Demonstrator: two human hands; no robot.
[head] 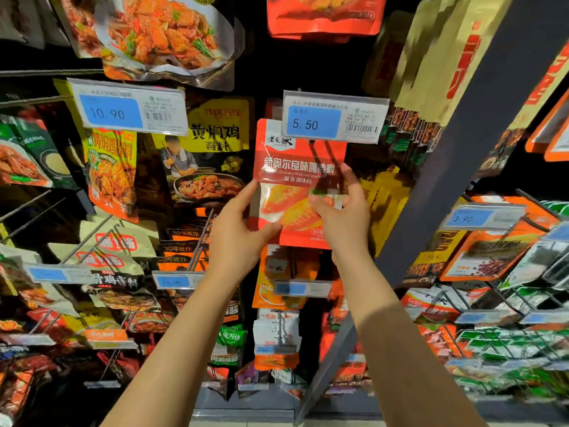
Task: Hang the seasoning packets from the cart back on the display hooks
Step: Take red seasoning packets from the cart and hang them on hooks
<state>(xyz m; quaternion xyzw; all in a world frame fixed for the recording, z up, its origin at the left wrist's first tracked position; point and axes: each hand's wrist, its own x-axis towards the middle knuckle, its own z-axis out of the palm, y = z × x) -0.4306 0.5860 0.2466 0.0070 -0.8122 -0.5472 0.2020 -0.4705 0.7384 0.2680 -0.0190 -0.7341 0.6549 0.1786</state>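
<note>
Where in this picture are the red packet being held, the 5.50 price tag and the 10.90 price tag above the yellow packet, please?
red packet (pixel 300 167): head view, on its red title band.
5.50 price tag (pixel 314 122): head view, on its blue panel.
10.90 price tag (pixel 110 112): head view, on its blue panel.

Price tag (pixel 334 117) blocks hook; neighbouring packets (pixel 212 152) seemingly crowd.

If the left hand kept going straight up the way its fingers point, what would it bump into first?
Probably the red seasoning packet that the left hand already pinches; beyond it, likely the 5.50 price tag, though depth is unclear.
</note>
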